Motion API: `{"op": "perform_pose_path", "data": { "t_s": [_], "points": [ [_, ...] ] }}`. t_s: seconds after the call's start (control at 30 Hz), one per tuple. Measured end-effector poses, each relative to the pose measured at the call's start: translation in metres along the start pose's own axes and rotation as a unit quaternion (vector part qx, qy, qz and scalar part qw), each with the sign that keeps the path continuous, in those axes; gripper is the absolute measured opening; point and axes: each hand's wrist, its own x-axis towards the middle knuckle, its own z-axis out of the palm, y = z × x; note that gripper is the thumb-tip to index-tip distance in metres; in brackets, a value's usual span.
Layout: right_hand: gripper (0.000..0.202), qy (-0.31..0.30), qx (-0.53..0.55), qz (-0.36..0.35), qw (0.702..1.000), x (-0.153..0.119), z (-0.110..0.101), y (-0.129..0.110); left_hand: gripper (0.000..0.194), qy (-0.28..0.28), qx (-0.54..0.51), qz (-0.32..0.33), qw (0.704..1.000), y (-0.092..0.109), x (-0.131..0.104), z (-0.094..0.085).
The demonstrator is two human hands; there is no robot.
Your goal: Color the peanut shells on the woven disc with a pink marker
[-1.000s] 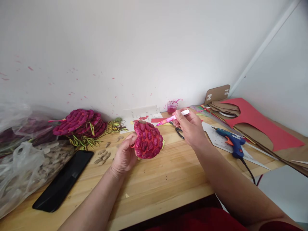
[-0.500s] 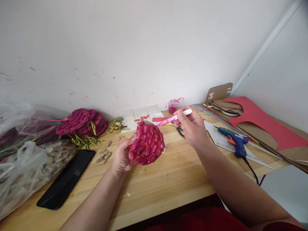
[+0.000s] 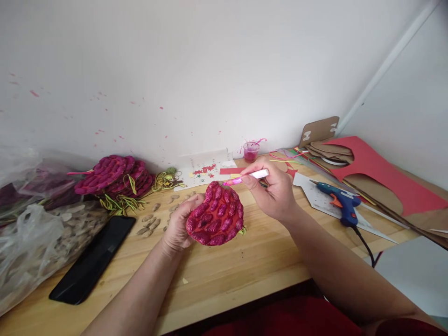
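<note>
My left hand (image 3: 180, 224) grips the left edge of a round red disc (image 3: 215, 215) covered with magenta-painted peanuts, tilted up toward me above the table. A bit of yellow-green yarn shows at its right edge. Between the thumb and fingers of my right hand (image 3: 271, 189) is a paintbrush (image 3: 257, 175) with a white handle, smeared pink toward the tip. The brush tip is at the disc's top edge; whether it touches cannot be made out. Unpainted peanuts (image 3: 150, 224) lie loose on the wood left of the disc.
A cup of pink paint (image 3: 251, 151) stands by the wall. Finished-looking magenta discs (image 3: 114, 175) are stacked at left, near a plastic bag of peanuts (image 3: 80, 224) and a black phone (image 3: 93, 259). To the right lie a blue glue gun (image 3: 341, 200), red card (image 3: 385, 179) and cardboard.
My right hand has moved left and slightly down, bringing the brush tip along the disc's top edge. The disc has turned slightly and shifted a little right and down.
</note>
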Motion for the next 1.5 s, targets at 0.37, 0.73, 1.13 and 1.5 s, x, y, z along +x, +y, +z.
{"op": "perform_pose_path", "data": {
  "t_s": [0.37, 0.73, 1.13, 1.5],
  "points": [
    [0.006, -0.017, -0.051, -0.041, 0.998, 0.0008, 0.0020, -0.0023, 0.035, -0.032, 0.012, 0.016, 0.999, 0.0004, 0.0009, 0.0044],
    [0.007, -0.028, -0.069, -0.046, 0.996, 0.0008, 0.0000, -0.0026, 0.031, -0.014, -0.033, 0.018, 0.999, 0.0013, 0.0018, 0.0036],
    [0.005, -0.015, -0.056, -0.038, 0.998, -0.0015, 0.0012, -0.0010, 0.033, -0.016, -0.020, 0.017, 1.000, 0.0005, 0.0006, 0.0044],
    [0.005, -0.035, -0.058, -0.056, 0.996, -0.0011, 0.0012, 0.0000, 0.035, -0.022, 0.005, 0.033, 0.999, -0.0004, 0.0013, 0.0060]
  ]
}}
